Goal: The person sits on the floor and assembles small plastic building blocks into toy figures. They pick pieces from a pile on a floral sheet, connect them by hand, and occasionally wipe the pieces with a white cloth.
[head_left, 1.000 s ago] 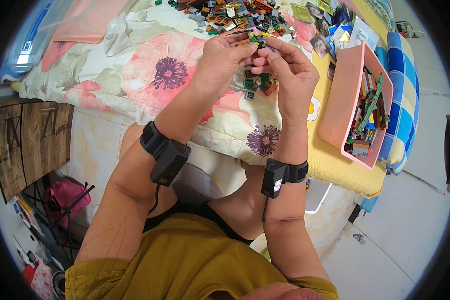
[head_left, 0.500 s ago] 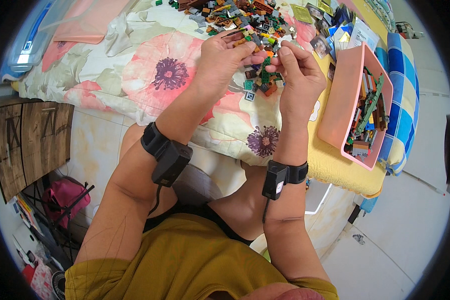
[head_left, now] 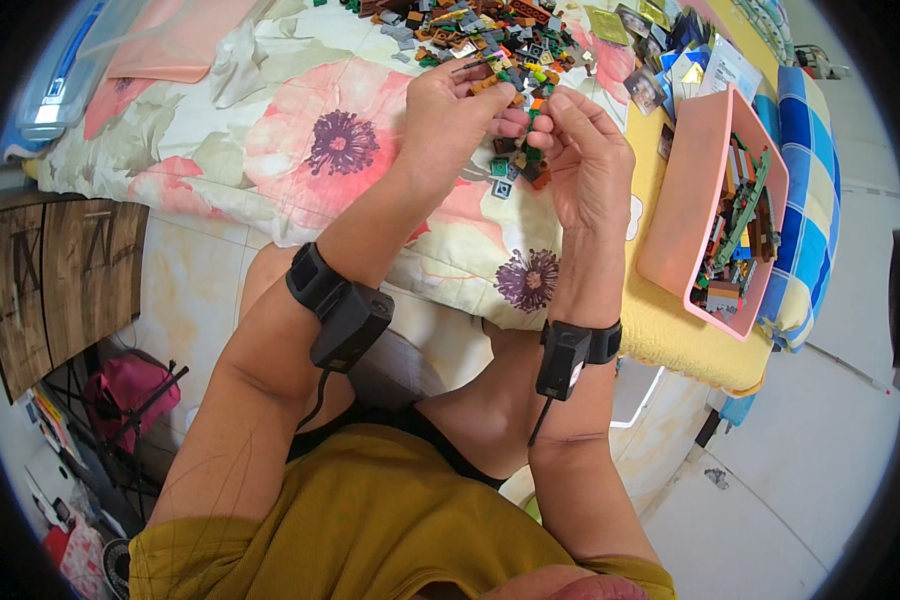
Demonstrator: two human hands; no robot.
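Both the left hand [head_left: 450,110] and right hand [head_left: 585,150] pinch small hard plastic bricks [head_left: 520,100] over floral cloth [head_left: 300,130].

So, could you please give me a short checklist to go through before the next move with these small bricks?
1. Both hands meet over the brick pile: ok; left hand and right hand are fingertip to fingertip.
2. Small piece held between the fingertips: cannot tell; fingers hide it.
3. Loose bricks within reach: ok; they lie on the flowered cloth just beyond the hands.
4. Pink tray steady: not ok; it leans on its side on the yellow cloth.
5. Wrist bands clear of the bricks: ok.
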